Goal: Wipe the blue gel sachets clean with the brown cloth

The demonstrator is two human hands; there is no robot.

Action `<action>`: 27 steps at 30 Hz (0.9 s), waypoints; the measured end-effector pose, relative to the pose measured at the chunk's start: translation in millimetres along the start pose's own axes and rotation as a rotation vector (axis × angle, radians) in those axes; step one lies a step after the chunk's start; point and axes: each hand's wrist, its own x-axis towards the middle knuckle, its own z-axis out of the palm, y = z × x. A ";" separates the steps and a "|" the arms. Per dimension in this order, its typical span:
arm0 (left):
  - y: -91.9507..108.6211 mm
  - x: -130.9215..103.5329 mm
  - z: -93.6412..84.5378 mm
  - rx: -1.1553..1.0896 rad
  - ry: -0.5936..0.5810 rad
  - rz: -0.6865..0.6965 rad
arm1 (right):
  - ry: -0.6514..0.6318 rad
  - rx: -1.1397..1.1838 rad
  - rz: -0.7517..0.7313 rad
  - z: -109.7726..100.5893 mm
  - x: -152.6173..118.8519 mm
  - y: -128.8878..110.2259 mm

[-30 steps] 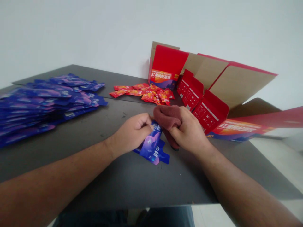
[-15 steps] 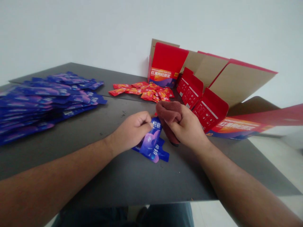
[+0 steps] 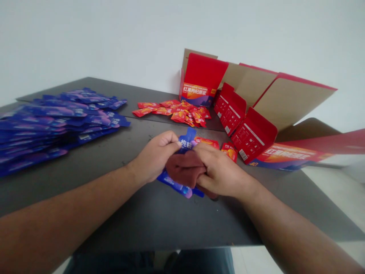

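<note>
Dark table (image 3: 137, 220) beneath brown cloth (image 3: 184, 167), pale wall (image 3: 99, 38) behind

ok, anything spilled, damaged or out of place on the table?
No clear spill or damage. Two red sachets look stray: they lie apart from the red pile, nearer the brown cloth. The tabletop also has small dark marks; can't tell if they're scratches or smudges.

The pouch heap (image 3: 57, 125) lies on the left side of the table (image 3: 128, 217). Sachets (image 3: 171, 110) lie at centre rear, boxes (image 3: 253, 135) at right rear. Between left hand (image 3: 156, 156) and right hand (image 3: 222, 167), the cloth (image 3: 184, 167) covers part of a pouch (image 3: 186, 144). Further sachets (image 3: 229, 152) lie behind the right hand, left of the boxes.
</note>
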 end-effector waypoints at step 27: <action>7.0 0.8 0.5 0.009 0.161 0.024 | 0.061 -0.140 0.015 9.4 -2.0 -3.7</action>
